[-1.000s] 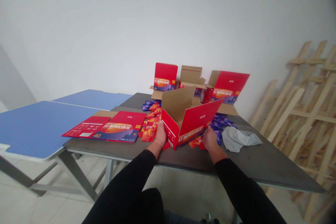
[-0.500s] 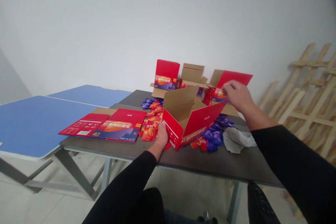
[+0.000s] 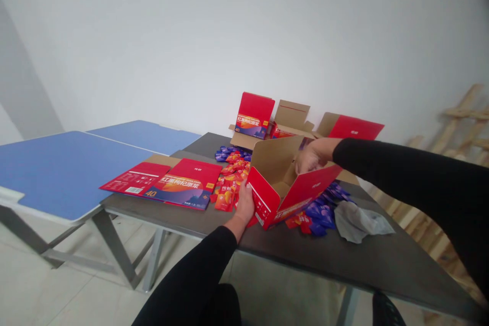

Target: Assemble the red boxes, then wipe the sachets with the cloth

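Observation:
A red carton (image 3: 305,196) with a brown inside stands tilted near the front edge of the table, its top open. My left hand (image 3: 245,205) grips its left end, thumb on the red outside. Inside the opening is my right hand (image 3: 311,157), its fingers curled; the fingertips and anything they hold are hidden by the carton wall. Orange-red sachets (image 3: 226,191) lie left of the carton. Purple sachets (image 3: 321,214) lie to its right, with a few red ones among them.
Flat unfolded cartons (image 3: 183,183) lie at the left of the dark table (image 3: 382,260). Several open cartons (image 3: 254,117) stand at the back. A crumpled translucent plastic bag (image 3: 361,221) lies at right. A blue table (image 3: 76,163) adjoins on the left; wooden racks (image 3: 466,117) lean at right.
My right hand has moved left and down from above the carton's right side into its opening. My left hand keeps its hold. The whole view has shifted slightly.

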Available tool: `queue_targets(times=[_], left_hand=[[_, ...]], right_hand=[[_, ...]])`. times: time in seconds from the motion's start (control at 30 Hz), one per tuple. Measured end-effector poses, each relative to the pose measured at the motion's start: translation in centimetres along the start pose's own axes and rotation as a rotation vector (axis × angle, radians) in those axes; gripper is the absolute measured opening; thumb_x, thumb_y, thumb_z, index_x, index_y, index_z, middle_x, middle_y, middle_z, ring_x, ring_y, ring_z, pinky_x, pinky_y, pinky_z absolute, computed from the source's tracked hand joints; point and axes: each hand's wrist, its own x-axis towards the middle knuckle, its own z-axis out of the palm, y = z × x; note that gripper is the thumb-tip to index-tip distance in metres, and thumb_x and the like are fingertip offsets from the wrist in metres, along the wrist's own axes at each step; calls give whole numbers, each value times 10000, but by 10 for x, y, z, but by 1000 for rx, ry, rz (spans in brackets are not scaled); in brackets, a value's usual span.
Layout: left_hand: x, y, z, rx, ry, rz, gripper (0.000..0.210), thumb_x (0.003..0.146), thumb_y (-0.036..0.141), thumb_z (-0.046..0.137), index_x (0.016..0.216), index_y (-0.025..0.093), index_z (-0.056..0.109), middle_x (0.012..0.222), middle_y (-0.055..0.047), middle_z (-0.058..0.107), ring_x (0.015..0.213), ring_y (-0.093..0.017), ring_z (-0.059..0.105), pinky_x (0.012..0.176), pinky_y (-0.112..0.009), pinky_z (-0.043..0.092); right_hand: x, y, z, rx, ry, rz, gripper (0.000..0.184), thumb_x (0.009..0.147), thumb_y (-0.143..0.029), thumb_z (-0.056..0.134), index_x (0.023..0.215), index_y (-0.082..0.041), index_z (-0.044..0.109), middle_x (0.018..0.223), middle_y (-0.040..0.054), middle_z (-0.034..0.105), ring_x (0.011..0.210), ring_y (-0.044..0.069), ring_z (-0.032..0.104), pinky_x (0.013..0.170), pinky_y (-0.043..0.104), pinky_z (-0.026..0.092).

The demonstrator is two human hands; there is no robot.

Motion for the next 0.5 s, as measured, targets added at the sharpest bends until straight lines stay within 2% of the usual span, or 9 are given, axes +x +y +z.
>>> queue_targets(times=[0.1, 0.27, 0.33, 0.4, 0.5], left_hand=[[-3, 1, -1, 47, -24, 9, 552, 1090, 459, 371, 1515, 142, 525, 1602, -192, 551, 1542, -278, 466, 1336, -464, 280], [-5, -2, -1, 95, -39, 59, 521, 1088, 411, 363, 1497, 143, 543, 1587, -192, 560, 1533, -282, 467, 1330, -477, 295], [-6, -4, -1, 109, -46, 77, 507, 1092, 414, 354, 1474, 156, 565, 1558, -186, 584, 1514, -285, 483, 1322, -484, 311], [-7, -5, -1, 118, -54, 103, 493, 1092, 418, 353, 1448, 165, 580, 1531, -181, 601, 1494, -287, 496, 1318, -491, 319], [-8, -5, -1, 119, -59, 159, 482, 1088, 436, 350, 1413, 173, 590, 1482, -177, 621, 1446, -288, 529, 1307, -505, 332]], right_hand=[[19, 0, 20, 36, -130, 57, 347, 699, -263, 955, 806, -98, 670, 588, 4, 663, 550, 165, 635, 564, 257, 514], [34, 1, 49, 26, -133, -34, 305, 742, -166, 896, 905, -133, 641, 719, -8, 697, 610, 148, 655, 637, 252, 538], [34, -2, 57, -31, -103, -77, 293, 762, -170, 861, 954, -153, 641, 767, -17, 696, 674, 161, 671, 679, 263, 536], [32, -6, 65, -216, -34, -152, 280, 763, -197, 849, 976, -171, 669, 806, -15, 699, 744, 187, 677, 723, 290, 532], [28, -10, 79, -542, 160, -314, 290, 726, -268, 878, 967, -191, 737, 953, 26, 743, 892, 244, 697, 812, 330, 525]])
